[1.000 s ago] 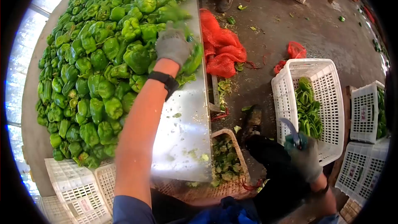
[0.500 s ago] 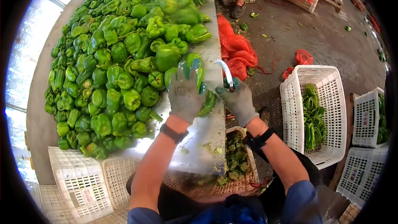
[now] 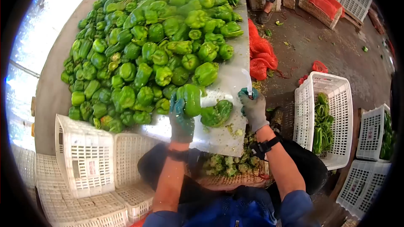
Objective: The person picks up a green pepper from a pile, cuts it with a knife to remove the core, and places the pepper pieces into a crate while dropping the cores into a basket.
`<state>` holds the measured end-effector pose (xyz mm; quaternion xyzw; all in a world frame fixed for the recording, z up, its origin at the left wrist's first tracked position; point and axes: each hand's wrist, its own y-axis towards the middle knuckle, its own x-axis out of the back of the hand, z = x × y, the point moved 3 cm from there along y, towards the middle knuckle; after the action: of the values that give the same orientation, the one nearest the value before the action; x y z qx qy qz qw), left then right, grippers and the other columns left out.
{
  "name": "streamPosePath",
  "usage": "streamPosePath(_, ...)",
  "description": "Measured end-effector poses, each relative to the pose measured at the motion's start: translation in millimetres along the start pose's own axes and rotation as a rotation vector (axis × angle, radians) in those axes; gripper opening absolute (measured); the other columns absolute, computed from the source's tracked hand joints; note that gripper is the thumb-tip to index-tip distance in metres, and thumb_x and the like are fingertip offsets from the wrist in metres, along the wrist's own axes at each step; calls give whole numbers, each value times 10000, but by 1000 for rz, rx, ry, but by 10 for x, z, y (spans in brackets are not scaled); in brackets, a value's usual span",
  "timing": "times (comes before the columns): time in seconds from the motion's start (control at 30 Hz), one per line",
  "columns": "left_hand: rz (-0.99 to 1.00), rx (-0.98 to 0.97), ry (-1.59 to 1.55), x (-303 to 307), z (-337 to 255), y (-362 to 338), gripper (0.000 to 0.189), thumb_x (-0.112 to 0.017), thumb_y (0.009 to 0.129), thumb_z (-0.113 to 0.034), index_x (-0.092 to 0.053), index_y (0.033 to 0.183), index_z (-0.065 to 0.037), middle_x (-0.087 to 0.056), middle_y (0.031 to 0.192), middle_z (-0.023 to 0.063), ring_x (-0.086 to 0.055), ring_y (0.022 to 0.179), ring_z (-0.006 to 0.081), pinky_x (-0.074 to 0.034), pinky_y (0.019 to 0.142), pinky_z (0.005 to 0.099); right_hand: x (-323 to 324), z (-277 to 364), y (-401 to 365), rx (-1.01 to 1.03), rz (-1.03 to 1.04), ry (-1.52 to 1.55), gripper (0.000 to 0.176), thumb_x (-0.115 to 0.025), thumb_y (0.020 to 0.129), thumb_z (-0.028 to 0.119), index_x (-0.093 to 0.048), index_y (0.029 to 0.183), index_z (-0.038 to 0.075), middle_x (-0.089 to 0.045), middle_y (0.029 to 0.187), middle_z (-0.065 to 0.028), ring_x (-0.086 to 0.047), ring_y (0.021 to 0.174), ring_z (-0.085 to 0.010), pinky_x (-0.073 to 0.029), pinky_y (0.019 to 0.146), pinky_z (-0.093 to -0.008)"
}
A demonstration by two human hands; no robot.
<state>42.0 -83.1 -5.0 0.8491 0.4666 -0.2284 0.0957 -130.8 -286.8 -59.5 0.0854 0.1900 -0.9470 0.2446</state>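
My left hand, in a grey and green work glove, is closed on a large green bell pepper at the near edge of the pepper heap. Just right of it, a second, misshapen bell pepper lies on the metal table. Past the table's right edge, my gloved right hand grips a small knife with its pale blade pointing up. The heap of green bell peppers spreads across the table to the far left.
Under the table edge, a crate holds green trimmings. A white crate with green peppers stands to the right. Other crates are stacked at the left. Red mesh bags lie beyond the table, near another person's leg.
My left hand has moved left to the heap's edge and now holds a different-looking pepper. A pepper lies beside it. The knife blade has turned more upright, and the view has shifted.
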Motion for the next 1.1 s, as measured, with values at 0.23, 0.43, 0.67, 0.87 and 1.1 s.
streamPosePath(0.23, -48, 236, -521, 110, 64, -604, 508, -675, 1048, -369, -629, 1473, -94, -686, 1419, 153, -664, 1302, 315, -565, 1092, 509, -72, 47, -724, 331, -15, -606, 307, -812, 958, 253, -699, 1043, -19, -614, 740, -83, -591, 678, -170, -493, 652, -395)
streamPosePath(0.43, 53, 34, -150, -105, -97, -1218, 819, -720, 1003, -202, -312, 1700, -60, -562, 1554, 117, -588, 1395, 280, -501, 1182, 451, -204, 107, -1378, -95, 341, -197, 273, -756, 1044, 224, -712, 1189, -4, -663, 877, 40, -576, 743, -63, -479, 638, -264)
streamPosePath(0.67, 203, -226, 597, -56, -133, -1521, 774, -688, 1000, -44, -334, 1687, -7, -540, 1568, 148, -543, 1426, 273, -458, 1197, 411, -258, 411, -1942, -103, 411, -35, 310, -767, 1048, 219, -723, 1253, -11, -700, 940, 24, -588, 786, -69, -515, 695, -266)
streamPosePath(0.87, 75, -33, 431, 35, -59, -1663, 522, -573, 1114, -41, -453, 1618, 21, -588, 1525, 137, -546, 1416, 234, -454, 1194, 417, -292, 127, -1720, 63, 285, -329, 381, -729, 1033, 356, -736, 1058, -24, -655, 761, -49, -602, 654, -98, -490, 562, -294)
streamPosePath(1.1, 98, 223, 485, 296, 78, -1591, 519, -624, 1067, -18, -537, 1578, 0, -679, 1396, 108, -681, 1018, 117, -603, 846, 287, -206, -374, -1237, 311, 311, -513, 408, -776, 971, 387, -728, 976, -18, -660, 758, -109, -623, 661, -202, -517, 606, -379)
